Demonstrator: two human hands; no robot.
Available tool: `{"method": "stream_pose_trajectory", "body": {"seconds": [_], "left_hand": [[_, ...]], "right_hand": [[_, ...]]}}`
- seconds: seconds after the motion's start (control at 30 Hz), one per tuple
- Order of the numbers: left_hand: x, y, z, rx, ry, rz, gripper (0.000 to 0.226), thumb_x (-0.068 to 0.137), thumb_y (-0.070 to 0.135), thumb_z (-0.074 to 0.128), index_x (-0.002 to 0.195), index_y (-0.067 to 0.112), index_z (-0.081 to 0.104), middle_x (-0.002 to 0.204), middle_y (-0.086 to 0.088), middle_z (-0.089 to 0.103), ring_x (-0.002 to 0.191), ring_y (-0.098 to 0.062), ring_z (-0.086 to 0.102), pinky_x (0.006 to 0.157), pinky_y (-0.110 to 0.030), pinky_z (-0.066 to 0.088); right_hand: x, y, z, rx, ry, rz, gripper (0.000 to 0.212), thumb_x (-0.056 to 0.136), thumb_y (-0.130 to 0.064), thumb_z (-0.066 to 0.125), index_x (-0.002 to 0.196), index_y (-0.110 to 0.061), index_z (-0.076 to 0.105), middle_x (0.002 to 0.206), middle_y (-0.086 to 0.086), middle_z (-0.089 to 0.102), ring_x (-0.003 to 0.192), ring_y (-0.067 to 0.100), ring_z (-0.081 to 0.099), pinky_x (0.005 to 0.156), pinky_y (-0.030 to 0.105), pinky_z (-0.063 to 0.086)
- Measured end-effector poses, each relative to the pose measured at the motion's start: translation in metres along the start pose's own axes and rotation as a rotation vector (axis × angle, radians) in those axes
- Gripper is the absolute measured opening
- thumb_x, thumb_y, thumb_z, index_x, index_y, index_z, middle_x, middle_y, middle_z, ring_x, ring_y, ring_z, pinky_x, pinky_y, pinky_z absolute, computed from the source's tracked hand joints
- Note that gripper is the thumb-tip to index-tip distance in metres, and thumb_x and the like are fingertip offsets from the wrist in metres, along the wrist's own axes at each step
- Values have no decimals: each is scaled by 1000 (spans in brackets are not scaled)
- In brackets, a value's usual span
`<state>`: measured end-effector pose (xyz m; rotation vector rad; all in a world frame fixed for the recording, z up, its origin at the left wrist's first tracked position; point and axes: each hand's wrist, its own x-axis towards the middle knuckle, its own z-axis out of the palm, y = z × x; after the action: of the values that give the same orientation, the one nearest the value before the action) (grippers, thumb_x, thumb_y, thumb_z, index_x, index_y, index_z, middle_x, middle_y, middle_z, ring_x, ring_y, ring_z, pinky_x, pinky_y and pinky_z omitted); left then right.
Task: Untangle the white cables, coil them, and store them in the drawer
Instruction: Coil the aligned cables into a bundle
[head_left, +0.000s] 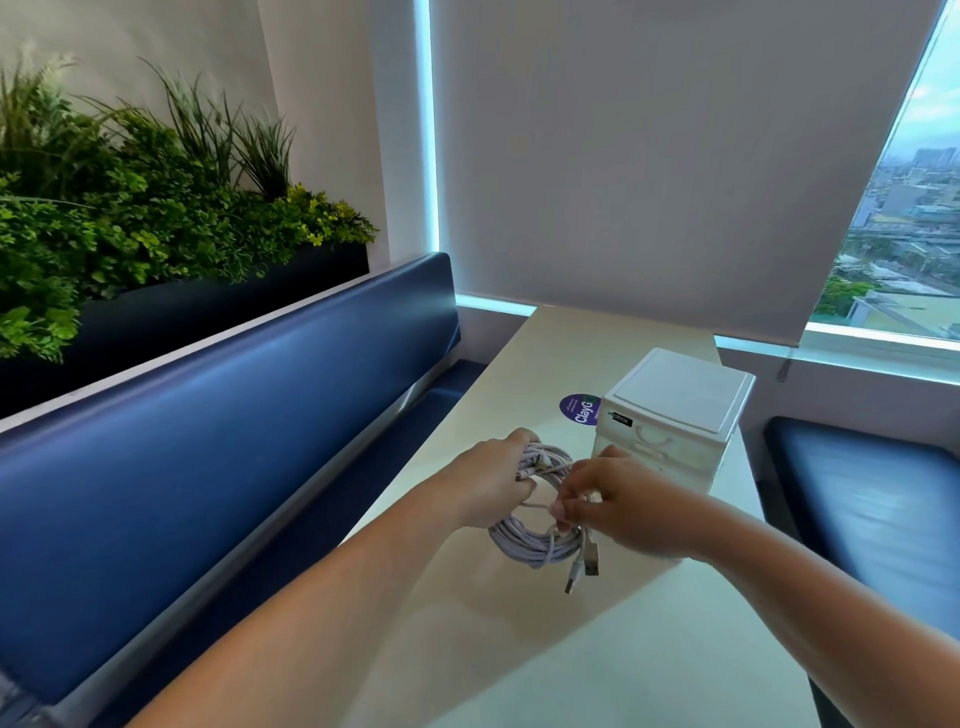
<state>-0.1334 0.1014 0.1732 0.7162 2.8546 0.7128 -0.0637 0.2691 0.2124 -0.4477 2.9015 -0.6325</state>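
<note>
**Both hands on the coil, drawer unit just beyond**

Your left hand grips the white cables at the far left side of the loop, with the fingers curled round the bundled strands. Your right hand pinches a single strand at the loop's right side between thumb and fingertips. The cables form one round coil between your two hands. Whether its lower turns rest on the table or hang just above it, you cannot tell from this angle.

Two USB plugs dangle below your right hand, on the side nearer you.

The white drawer unit stands just beyond your right hand. Its fronts face you and look shut, and one curved handle shows past your knuckles. A round purple sticker lies flat on the tabletop beyond your left hand, beside the unit.

Edges:
- The table's left edge runs outside your left forearm. Beyond it sits the blue bench backrest, with a planter of greenery above.
- The right edge passes under your right forearm. The drawer unit stands close to that edge, and a dark bench seat lies past it.

Bare tabletop lies between your forearms, nearer you than the coil. More of it stretches beyond the drawer unit toward the lowered blind.
</note>
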Motion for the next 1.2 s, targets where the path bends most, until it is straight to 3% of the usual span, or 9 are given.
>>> {"method": "stream_pose_trajectory", "body": {"seconds": [0.23,0.3,0.43,0.53,0.63,0.73,0.83,1.03,1.2], "left_hand": [[1,-16,-2,49,5,-16,47,95,18,53,139,26,38,124,-9,57,107,-28,55,90,-39,48],[-3,-23,-3,-21,-27,-20,45,95,19,55,138,27,41,123,-7,57,107,-24,54,88,-33,46],[-14,-22,-2,-193,-82,-5,30,94,27,59,123,32,53,104,5,62,85,-11,56,66,-17,40],[-18,-15,-4,-407,-128,-45,20,93,26,55,112,32,58,95,6,61,77,-10,52,67,-21,44],[-24,-2,-17,-595,-276,-91,30,92,33,49,119,20,56,90,2,54,75,-11,50,65,-21,43],[-27,3,-27,-673,-353,-151,41,90,47,44,122,24,56,84,6,55,65,-8,50,62,-21,42],[-28,7,-28,-642,-388,-123,30,104,36,38,131,27,49,90,6,53,65,-4,52,62,-19,44],[-35,11,-26,-511,-387,-37,41,105,34,39,145,24,37,99,18,50,73,11,51,62,-3,40],[-39,23,-24,-612,-431,-47,35,106,41,29,133,30,47,110,4,55,78,-6,50,72,-20,43]], "right_hand": [[-8,-7,-10,133,60,-19,38,94,-45,50,63,-24,57,59,-5,55,55,5,52,64,27,44],[-8,-2,-16,10,62,-39,37,96,-43,47,64,-24,54,57,-6,50,49,1,46,60,24,41],[-4,8,-27,-214,114,-97,32,99,-39,43,69,-29,51,59,-8,48,54,5,42,60,25,36],[-1,13,-40,-275,176,-109,28,98,-39,43,73,-30,53,59,-12,48,56,2,44,62,26,38],[2,17,-49,-253,235,-121,28,97,-40,45,77,-27,60,57,-9,50,51,2,42,60,28,38],[3,18,-55,-214,278,-152,28,95,-41,46,78,-26,63,57,-8,54,52,6,46,56,23,36],[2,13,-62,-199,313,-218,29,94,-42,46,78,-26,64,56,-12,54,58,4,49,54,21,35],[1,1,-67,-284,318,-324,26,94,-42,47,77,-30,63,54,-21,48,67,-11,49,53,15,27],[12,4,-73,-307,329,-313,28,94,-44,45,80,-29,64,60,-20,52,63,-7,50,55,15,29]]}}
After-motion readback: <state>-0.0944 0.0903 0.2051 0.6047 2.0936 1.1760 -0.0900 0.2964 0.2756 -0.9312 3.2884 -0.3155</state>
